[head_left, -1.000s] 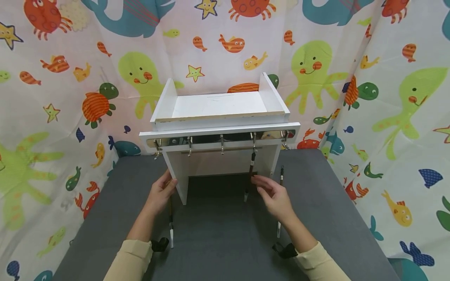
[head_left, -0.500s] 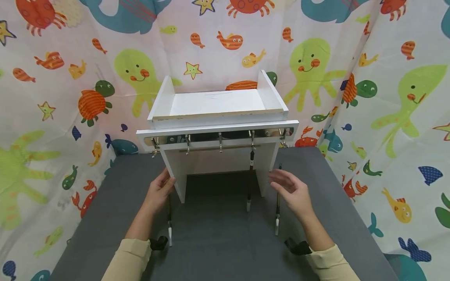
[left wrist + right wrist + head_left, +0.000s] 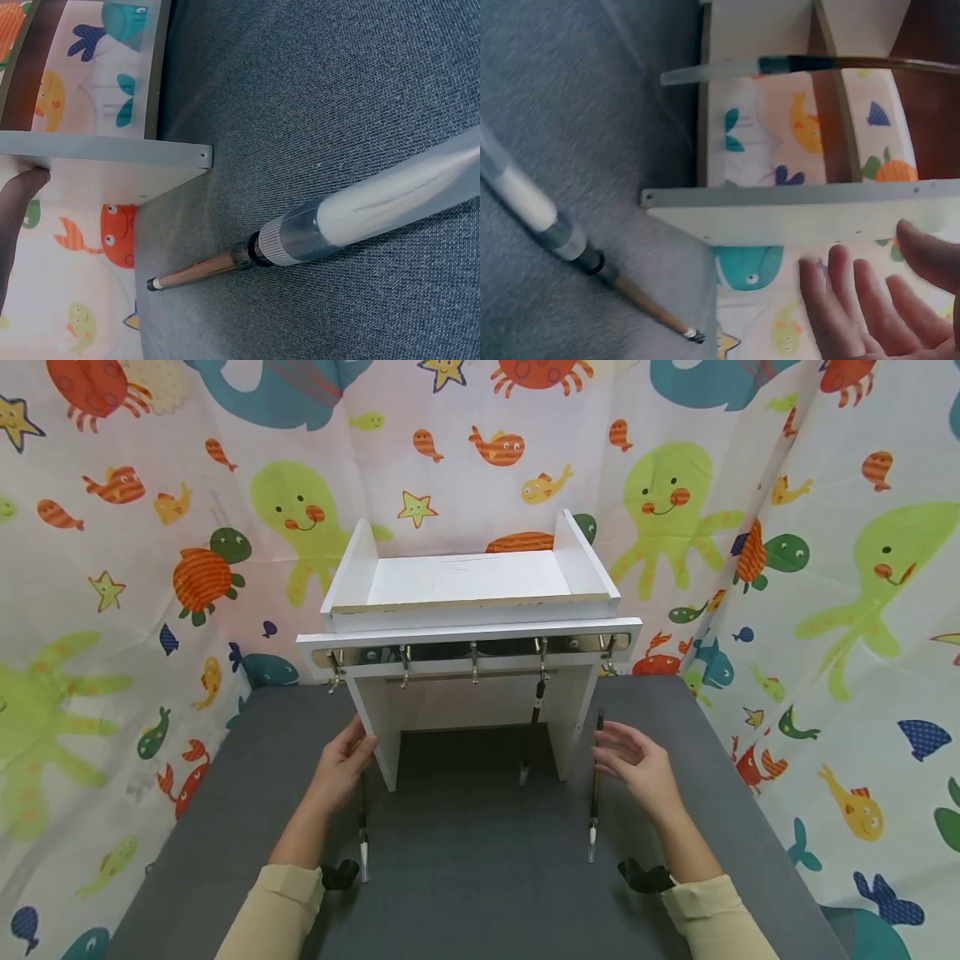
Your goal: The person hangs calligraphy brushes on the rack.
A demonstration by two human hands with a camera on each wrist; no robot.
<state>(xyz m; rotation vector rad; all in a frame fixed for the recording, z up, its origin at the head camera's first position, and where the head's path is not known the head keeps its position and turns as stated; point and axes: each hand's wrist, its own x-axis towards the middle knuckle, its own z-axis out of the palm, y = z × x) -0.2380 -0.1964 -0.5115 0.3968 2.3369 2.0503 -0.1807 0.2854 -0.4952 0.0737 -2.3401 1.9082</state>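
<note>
A white wall shelf (image 3: pixel 472 617) with a row of metal hooks (image 3: pixel 474 664) stands on the grey cloth. My left hand (image 3: pixel 339 772) grips the front edge of its left side panel, the thumb showing against the panel in the left wrist view. A calligraphy brush (image 3: pixel 534 718) with a capped tip hangs from a hook right of centre. My right hand (image 3: pixel 637 768) is held outside the right panel, fingers loosely spread and holding nothing. Beside it a second brush (image 3: pixel 594 814) lies on the cloth; whether the fingers touch it cannot be told. A third brush (image 3: pixel 363 835) lies below my left hand.
Grey cloth (image 3: pixel 465 885) covers the table in front of and around the shelf. A curtain (image 3: pixel 465 443) printed with sea animals hangs behind and on both sides. Black straps (image 3: pixel 645 877) sit at my wrists.
My right hand has moved right, from beside the hanging brush to outside the right panel. The hanging brush has swung toward me and back. My left hand keeps its grip on the left panel.
</note>
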